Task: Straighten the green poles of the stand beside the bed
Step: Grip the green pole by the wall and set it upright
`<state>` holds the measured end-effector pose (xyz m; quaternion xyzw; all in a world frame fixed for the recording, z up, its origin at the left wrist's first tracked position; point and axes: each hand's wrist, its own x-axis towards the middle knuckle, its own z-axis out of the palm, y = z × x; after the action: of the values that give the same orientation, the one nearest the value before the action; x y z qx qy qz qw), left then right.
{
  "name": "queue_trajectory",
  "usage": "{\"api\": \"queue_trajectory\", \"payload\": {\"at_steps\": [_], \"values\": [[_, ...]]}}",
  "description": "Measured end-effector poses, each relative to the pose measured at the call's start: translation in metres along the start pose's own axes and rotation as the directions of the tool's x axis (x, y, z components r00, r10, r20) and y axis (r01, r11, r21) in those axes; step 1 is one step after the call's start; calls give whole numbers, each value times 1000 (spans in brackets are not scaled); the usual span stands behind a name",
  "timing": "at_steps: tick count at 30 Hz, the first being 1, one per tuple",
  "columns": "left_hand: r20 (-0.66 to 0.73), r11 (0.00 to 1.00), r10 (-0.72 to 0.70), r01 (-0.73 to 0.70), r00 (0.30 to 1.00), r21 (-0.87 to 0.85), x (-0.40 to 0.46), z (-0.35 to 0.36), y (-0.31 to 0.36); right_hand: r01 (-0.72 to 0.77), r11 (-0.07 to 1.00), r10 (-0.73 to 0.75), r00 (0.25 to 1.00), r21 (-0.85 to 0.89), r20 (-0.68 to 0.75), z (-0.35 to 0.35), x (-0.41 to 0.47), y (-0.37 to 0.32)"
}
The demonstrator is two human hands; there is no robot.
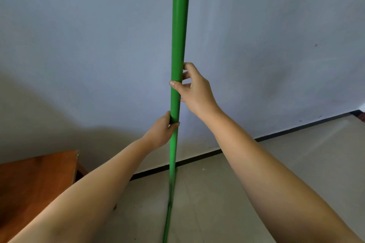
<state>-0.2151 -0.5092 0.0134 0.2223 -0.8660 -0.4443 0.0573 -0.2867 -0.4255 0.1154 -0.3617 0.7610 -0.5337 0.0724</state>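
**Both hands on one upright green pole**

Bare forearms filled the lower corners of the view, nearest the camera, reaching forward and up to a long, smooth green pole (178, 45). It stood almost vertical dead ahead, its long axis running from the pale tiled floor (256, 183) up past the top of the frame, in front of a plain blue-grey wall (79, 35). Its lower stretch leaned slightly left; whether that was a true bend or lens distortion could not be told.

A brown wooden furniture corner (39, 175) sat low on the left, well apart from the pole.

Higher up, the right hand (194, 89) curled round the pole from the right, thumb across the front. Just below, the left hand (163, 131) wrapped it from the left, closed firmly. With both equally near, the next correction would probably be opposed sideways pressure.
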Motion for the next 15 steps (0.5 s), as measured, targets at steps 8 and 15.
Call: {"api": "queue_trajectory", "payload": {"at_steps": [8,15], "values": [[14,999,34,-34,999,-1,-1,2,-2,-24,1000,24,1000,15,15,-4,-7,-5],[-23,999,35,-34,999,31,-10,0,5,-94,994,86,989,60,118,-21,-36,-4]]}}
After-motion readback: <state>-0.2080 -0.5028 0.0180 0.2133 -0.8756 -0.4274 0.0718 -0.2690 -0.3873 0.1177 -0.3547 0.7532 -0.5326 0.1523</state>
